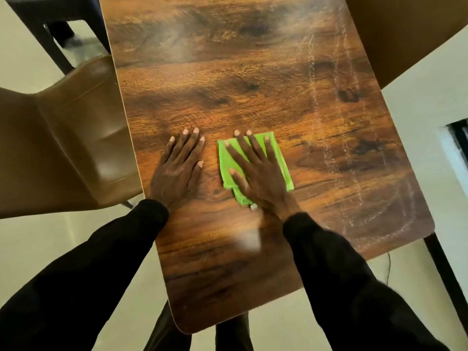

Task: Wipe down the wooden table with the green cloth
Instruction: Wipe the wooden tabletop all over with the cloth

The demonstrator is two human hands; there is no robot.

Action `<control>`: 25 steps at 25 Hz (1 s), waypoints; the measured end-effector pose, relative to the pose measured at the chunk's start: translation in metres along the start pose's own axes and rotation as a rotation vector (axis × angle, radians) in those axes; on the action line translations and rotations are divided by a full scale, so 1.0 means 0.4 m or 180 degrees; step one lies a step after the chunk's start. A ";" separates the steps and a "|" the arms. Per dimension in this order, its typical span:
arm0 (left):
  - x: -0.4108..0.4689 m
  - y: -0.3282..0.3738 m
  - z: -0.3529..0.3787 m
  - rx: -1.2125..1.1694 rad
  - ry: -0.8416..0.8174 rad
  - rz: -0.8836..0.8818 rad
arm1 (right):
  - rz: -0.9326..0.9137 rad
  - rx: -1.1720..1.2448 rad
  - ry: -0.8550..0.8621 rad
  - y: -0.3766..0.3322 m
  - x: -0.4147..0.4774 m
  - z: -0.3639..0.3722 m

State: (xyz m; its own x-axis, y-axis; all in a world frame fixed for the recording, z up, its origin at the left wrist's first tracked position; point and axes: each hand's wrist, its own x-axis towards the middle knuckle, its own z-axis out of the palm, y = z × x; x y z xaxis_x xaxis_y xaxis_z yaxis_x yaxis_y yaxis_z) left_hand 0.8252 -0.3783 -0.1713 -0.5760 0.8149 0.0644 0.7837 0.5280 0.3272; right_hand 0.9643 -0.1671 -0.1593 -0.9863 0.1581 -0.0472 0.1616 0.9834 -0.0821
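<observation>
Black sleeves (336, 269) reach forward from the near edge of the wooden table (228, 274), both arms nearly straight. Just beyond them the right hand (258, 173) lies flat with fingers spread on the folded green cloth (281, 158), pressing rather than clutching it, probably to keep the whole pad against the wood. Beside it, apart from the cloth, the left hand (177, 171) rests palm-down and relaxed on bare tabletop, likely as a brace. Farther right, pale streaks (326, 127) run toward the far end.
</observation>
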 end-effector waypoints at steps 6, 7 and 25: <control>-0.036 0.022 0.000 0.0066 -0.0018 -0.0021 | 0.1092 0.0078 0.0062 0.078 -0.079 -0.018; -0.044 0.025 0.002 0.0058 -0.0045 -0.0025 | 0.1157 0.0083 0.0029 0.070 -0.048 -0.020; -0.250 0.180 0.056 0.0051 0.0267 -0.0457 | -0.0175 0.0144 -0.0029 -0.084 -0.442 0.058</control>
State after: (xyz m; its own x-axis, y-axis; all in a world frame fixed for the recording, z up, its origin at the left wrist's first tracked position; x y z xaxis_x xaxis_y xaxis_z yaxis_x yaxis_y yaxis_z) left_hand 0.9443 -0.4163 -0.1754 -0.6991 0.7085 0.0969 0.6952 0.6418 0.3237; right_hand 1.1340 -0.2301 -0.1713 -0.9934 0.1031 -0.0503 0.1088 0.9856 -0.1296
